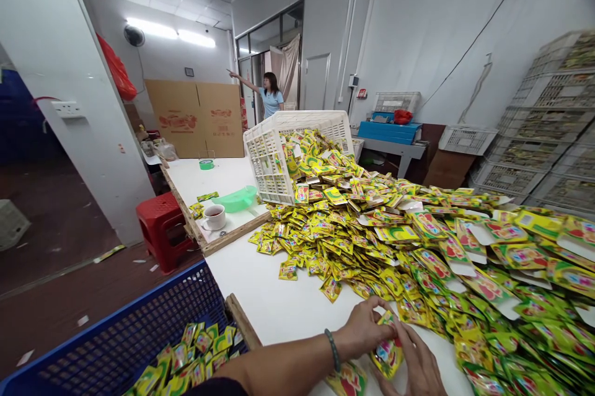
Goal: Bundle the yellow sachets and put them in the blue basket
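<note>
Low in the view, my left hand [363, 329], with a beaded bracelet at the wrist, closes its fingers on the top of a small yellow packet [387, 356] printed in red and green. My right hand [421, 364] grips the same packet from the right, its fingers bent round that side. Partly hidden under my left wrist, another packet [349, 380] lies on the white table [283, 315]. A large heap of yellow and green packets [334, 235] spreads beyond both hands and to the right. Flattish open cartons [497, 294] are mixed into it.
A white crate [269, 160] lies tipped with packets spilling out. At lower left stands a blue basket [106, 334] partly filled with packets. A cup [214, 217] and green scoop [236, 199] sit near the wooden edge. Beyond are a red stool [162, 228] and a person [271, 98] pointing.
</note>
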`<state>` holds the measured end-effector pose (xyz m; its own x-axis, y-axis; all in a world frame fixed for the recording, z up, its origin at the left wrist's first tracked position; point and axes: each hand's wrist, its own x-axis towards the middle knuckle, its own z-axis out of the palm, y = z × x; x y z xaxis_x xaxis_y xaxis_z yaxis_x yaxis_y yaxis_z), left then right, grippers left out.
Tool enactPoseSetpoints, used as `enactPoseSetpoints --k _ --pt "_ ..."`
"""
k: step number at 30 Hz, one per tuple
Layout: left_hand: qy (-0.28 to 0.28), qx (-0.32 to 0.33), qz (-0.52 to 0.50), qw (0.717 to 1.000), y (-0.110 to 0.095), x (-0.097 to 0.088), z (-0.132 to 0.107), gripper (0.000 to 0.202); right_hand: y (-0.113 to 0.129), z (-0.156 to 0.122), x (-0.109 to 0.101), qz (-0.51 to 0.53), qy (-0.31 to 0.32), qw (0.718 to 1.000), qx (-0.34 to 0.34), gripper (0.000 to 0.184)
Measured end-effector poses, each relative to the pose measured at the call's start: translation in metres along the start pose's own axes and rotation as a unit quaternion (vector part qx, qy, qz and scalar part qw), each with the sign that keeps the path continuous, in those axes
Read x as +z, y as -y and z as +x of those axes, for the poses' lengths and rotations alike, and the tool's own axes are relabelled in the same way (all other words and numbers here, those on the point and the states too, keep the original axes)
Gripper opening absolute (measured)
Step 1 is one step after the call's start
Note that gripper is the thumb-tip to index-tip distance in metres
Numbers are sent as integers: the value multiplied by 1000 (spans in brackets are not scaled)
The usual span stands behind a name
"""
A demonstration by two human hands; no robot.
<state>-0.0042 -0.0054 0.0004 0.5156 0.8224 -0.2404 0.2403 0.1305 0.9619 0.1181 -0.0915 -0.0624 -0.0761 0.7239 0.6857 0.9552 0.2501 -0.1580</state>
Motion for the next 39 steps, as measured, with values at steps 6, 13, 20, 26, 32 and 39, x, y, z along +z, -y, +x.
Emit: enactPoseSetpoints --k 6,13,20,26,32,39 --pt "-7 1 0 1000 1 0 0 40 0 -2 0 7 2 1000 1 89" --pt "-13 5 0 1000 2 -1 0 41 -2 -2 5 0 -5 1000 -5 90" --pt "-10 6 2 1000 1 -1 0 41 -6 -4 9 -13 -10 1000 -20 90" --pt "-8 4 8 1000 2 -1 1 41 -7 -6 10 -16 -5 1000 -19 87" --pt "-12 7 9 1000 4 -1 3 40 -8 -7 11 -22 -8 999 -24 88" --pt "-10 12 7 1000 4 -2 2 40 -5 -5 7 -8 -9 1000 -17 90"
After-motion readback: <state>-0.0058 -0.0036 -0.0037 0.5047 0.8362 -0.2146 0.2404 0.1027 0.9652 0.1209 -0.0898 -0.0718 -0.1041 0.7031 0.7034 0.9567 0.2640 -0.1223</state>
